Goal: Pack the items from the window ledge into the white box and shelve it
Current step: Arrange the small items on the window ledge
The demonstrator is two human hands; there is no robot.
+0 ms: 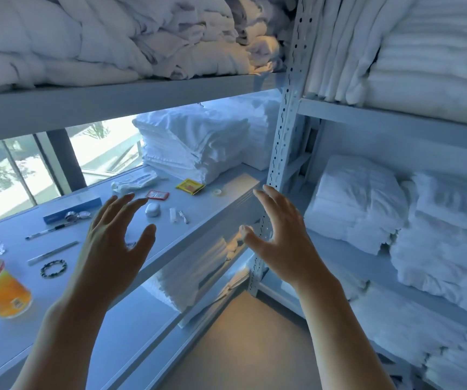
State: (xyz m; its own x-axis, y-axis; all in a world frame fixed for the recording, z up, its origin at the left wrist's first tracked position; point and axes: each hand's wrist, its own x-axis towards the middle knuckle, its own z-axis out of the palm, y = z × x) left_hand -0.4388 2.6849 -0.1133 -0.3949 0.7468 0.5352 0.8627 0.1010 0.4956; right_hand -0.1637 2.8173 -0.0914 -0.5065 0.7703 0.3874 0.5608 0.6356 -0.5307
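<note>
Left hand and right hand, frame center: fingers spread, grasping nothing. Pen, bracelet and packets lie on ledge, lower left.

The shelving upright is looking like painted metal, matt and punched with holes. The folded linens are showing soft white cloth, lightly creased. The ledge is appearing smooth and faintly sheeny. The orange bottle is reading as glossy clear plastic. The bracelet is gleaming with dark polished beads, and the yellow packet is shining like foil.
</note>
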